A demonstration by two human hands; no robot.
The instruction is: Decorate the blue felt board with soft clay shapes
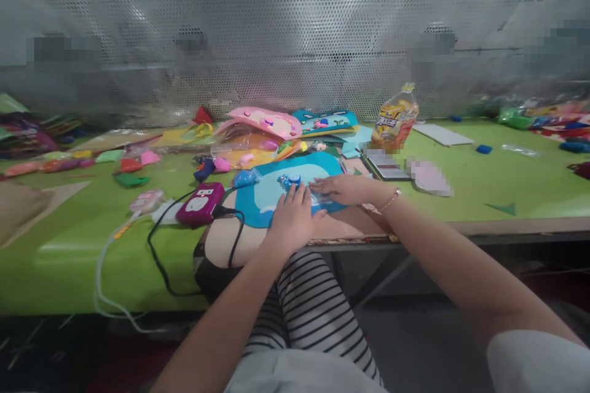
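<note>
A blue sheet [258, 206] with a light-blue shape on it lies at the table's front edge. My left hand [295, 212] rests flat on its lower part, fingers stretched forward, fingertips by a small blue figure [290, 181] with a round piece. To its right my right hand [338, 188] lies flat with fingers extended to the left, over the sheet's right part. Whatever is beneath its palm is hidden. A clear bag of blue clay-like material [246, 178] sits at the sheet's upper left.
Left of the sheet stands a magenta box-shaped device [201, 204] with a black cable [154, 249]. Behind are pink [262, 123] and teal [322, 124] decorated pieces, and a yellow snack bag [395, 120]. A phone-like dark slab [386, 164] lies at right. Perforated metal [286, 31] backs the green table [461, 190].
</note>
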